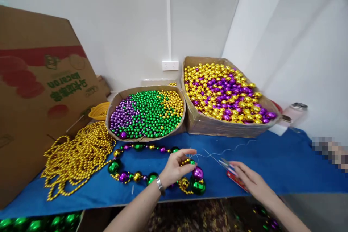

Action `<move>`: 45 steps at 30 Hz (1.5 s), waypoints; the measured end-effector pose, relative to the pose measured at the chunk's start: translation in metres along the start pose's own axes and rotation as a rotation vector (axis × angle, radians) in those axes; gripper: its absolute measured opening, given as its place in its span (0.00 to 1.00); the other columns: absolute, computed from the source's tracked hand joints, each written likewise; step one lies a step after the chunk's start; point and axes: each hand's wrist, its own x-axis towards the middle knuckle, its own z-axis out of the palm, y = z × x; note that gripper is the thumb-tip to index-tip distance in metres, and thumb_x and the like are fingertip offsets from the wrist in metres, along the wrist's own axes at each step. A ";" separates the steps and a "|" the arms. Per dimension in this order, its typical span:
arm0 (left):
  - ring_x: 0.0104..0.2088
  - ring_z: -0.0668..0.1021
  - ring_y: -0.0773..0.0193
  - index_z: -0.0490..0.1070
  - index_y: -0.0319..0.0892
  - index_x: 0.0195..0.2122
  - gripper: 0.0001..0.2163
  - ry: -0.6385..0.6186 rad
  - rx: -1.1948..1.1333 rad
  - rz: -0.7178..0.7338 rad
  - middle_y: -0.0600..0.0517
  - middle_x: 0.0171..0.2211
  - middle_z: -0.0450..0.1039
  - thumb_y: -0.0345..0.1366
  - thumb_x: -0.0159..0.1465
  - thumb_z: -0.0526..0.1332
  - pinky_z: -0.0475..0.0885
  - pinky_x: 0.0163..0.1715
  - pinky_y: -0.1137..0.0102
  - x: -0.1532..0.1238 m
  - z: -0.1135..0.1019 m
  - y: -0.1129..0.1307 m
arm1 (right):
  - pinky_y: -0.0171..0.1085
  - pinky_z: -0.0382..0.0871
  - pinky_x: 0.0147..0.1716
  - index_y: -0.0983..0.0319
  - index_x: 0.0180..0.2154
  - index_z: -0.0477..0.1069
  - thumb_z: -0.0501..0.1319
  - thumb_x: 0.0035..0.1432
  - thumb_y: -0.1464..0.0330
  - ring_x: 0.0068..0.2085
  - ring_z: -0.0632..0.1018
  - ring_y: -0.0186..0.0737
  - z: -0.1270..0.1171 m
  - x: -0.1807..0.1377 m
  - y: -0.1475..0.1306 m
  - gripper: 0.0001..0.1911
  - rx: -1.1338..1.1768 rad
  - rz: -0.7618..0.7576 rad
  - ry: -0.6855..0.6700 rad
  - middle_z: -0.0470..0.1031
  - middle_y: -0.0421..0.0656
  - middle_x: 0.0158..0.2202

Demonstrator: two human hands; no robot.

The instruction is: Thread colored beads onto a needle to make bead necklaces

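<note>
My left hand (178, 166), with a metal bracelet at the wrist, pinches the thread end of a bead garland (198, 185) between thumb and fingers. The garland's purple, green and gold balls curve leftward over the blue cloth. To its right, my right hand (248, 177) is closed around small thread snips (227, 164), whose tips point toward my left hand. Near the snips' tips a long thin needle (210, 154) slants up to the left. White thread (231, 149) trails in waves across the cloth. Below the snips lies a red object (236, 182), partly covered by my right hand.
Behind stand a carton of small green, purple and gold beads (146, 112) and a larger carton of gold and purple balls (223, 94). Gold bead strands (81, 156) pile up at left beside a tall cardboard box (35, 90). A lidded jar (297, 110) is at right.
</note>
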 end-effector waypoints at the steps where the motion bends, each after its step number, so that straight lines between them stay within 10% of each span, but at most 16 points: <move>1: 0.39 0.78 0.59 0.69 0.40 0.49 0.20 -0.012 -0.006 -0.004 0.42 0.51 0.70 0.35 0.54 0.67 0.72 0.39 0.67 0.000 0.000 0.001 | 0.34 0.68 0.28 0.57 0.45 0.68 0.47 0.61 0.52 0.33 0.75 0.40 0.006 0.000 -0.025 0.21 0.079 0.003 -0.067 0.75 0.42 0.34; 7: 0.39 0.78 0.60 0.68 0.41 0.50 0.21 -0.088 -0.008 -0.012 0.43 0.47 0.73 0.34 0.55 0.67 0.71 0.38 0.70 -0.002 0.000 0.007 | 0.31 0.62 0.29 0.60 0.38 0.69 0.50 0.62 0.54 0.31 0.68 0.34 0.028 0.010 -0.105 0.18 0.164 -0.252 -0.254 0.69 0.38 0.30; 26: 0.37 0.77 0.62 0.71 0.41 0.48 0.21 -0.133 -0.037 -0.017 0.44 0.45 0.74 0.34 0.53 0.68 0.71 0.36 0.71 0.001 0.004 0.005 | 0.31 0.66 0.33 0.61 0.33 0.69 0.47 0.64 0.56 0.33 0.73 0.36 0.048 0.020 -0.103 0.20 0.057 -0.416 -0.243 0.73 0.38 0.30; 38: 0.36 0.79 0.61 0.69 0.46 0.49 0.23 0.201 -0.196 0.166 0.44 0.53 0.68 0.30 0.51 0.68 0.73 0.36 0.68 0.017 -0.034 0.029 | 0.43 0.67 0.37 0.60 0.37 0.73 0.47 0.61 0.57 0.36 0.75 0.47 -0.004 0.020 0.044 0.20 -0.465 -0.009 0.358 0.74 0.50 0.33; 45: 0.36 0.79 0.60 0.68 0.44 0.50 0.23 0.073 -0.123 0.045 0.43 0.54 0.68 0.31 0.52 0.67 0.73 0.34 0.69 0.009 -0.020 0.020 | 0.44 0.65 0.43 0.56 0.42 0.72 0.54 0.58 0.58 0.44 0.73 0.47 0.019 0.003 0.046 0.14 -0.559 -0.130 0.236 0.73 0.47 0.42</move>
